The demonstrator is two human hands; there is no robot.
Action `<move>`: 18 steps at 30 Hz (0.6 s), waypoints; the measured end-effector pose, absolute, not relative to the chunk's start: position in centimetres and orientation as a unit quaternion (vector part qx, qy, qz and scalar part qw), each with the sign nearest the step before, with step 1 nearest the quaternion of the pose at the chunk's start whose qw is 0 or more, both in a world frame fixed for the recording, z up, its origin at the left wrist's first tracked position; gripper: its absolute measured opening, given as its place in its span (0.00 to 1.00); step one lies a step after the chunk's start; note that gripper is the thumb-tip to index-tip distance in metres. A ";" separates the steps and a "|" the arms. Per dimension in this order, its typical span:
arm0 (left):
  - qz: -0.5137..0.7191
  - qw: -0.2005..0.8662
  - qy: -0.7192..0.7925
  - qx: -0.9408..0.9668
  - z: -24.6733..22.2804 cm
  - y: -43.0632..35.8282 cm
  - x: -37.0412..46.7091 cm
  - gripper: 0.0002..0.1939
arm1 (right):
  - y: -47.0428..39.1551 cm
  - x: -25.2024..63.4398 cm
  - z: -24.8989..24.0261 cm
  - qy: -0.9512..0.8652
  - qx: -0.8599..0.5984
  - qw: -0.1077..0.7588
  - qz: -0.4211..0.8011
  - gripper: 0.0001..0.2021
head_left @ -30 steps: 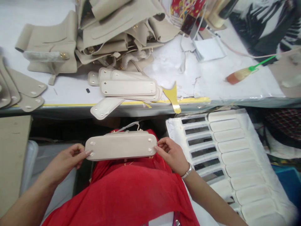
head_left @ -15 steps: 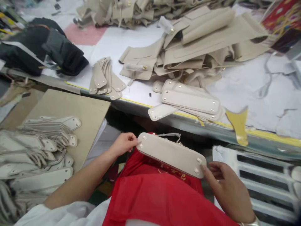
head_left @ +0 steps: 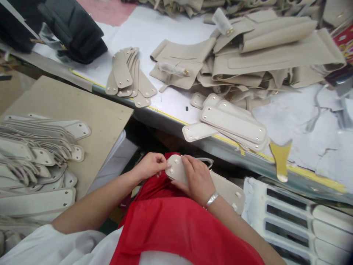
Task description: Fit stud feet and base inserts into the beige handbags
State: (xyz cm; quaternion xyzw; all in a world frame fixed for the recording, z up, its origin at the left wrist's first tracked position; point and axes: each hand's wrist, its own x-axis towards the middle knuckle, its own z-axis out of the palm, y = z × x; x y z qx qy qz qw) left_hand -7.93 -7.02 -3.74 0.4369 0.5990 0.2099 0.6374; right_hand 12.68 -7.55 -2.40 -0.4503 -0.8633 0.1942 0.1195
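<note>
A long beige leather panel [head_left: 224,186] with rounded ends lies across my lap, over the red apron. Small white-covered studs sit near both of its ends. My left hand [head_left: 153,165] is closed at the panel's left end, thumb and finger pinching its edge beside the studs. My right hand [head_left: 197,178] reaches across the panel's left half, fingers over the top and thumb along the near edge, gripping it. The hand hides part of the surface. Behind the panel a pale strap loop [head_left: 206,161] shows; what it joins is hidden.
The worktable [head_left: 171,101] runs ahead, bearing beige leather pieces [head_left: 264,55], fanned panels [head_left: 121,71], stacked panels [head_left: 234,123] and a yellow forked piece [head_left: 281,160]. At left, a board [head_left: 104,117] carries many panels. A slatted white stool [head_left: 286,209] stands at right; a black bag [head_left: 73,31] sits far left.
My right hand has moved left from the panel's right end to grip its left half. My left hand stays at the left end. The view has shifted slightly.
</note>
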 end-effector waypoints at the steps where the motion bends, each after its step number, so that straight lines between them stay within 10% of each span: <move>1: 0.214 0.641 0.596 0.434 -3.8 -7.0 -8.0 0.16 | -7.4 12.3 -2.5 -0.863 -0.451 0.114 0.195 0.35; 18: 0.215 0.593 0.551 0.546 -4.6 -6.5 -8.7 0.12 | -7.0 10.2 -2.4 -0.856 -0.480 0.048 0.187 0.37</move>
